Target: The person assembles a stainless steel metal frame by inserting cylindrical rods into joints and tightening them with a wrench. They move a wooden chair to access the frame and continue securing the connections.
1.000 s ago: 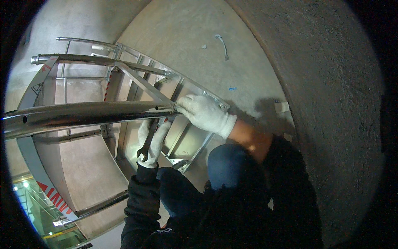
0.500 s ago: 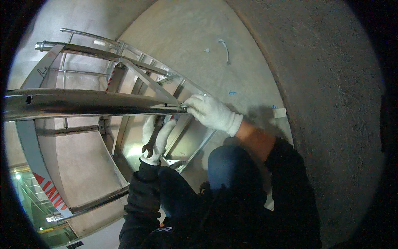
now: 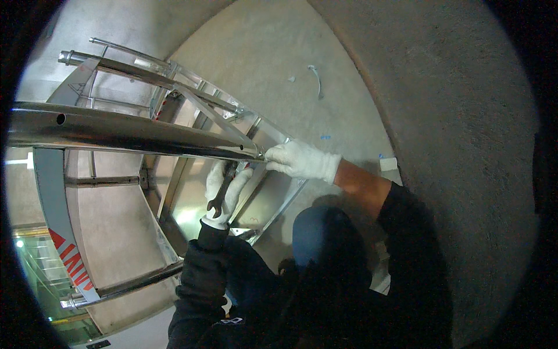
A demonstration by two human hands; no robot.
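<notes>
A dark open-end wrench (image 3: 221, 196) lies along the palm of my left hand (image 3: 235, 189), gloved in white, with its open jaw toward my wrist. That hand is raised just under the end of a thick shiny metal tube (image 3: 133, 135). My right hand (image 3: 303, 161), also in a white glove, reaches in from the right. Its fingers are closed together at a small fitting (image 3: 260, 152) on the tube's end. Whatever is between those fingertips is too small and covered to name.
Behind the tube stands a metal frame with a second tube (image 3: 145, 77), diagonal braces and panels. A grey upright with red stripes (image 3: 72, 262) is at left. On the floor lie a thin pale strip (image 3: 317, 81) and a small pale block (image 3: 388, 164). A dark rough wall (image 3: 459, 116) rises at right.
The view has shifted slightly, and the near tube now slants down more toward its right end. Both hands stay at the tube's end, and the left keeps the wrench.
</notes>
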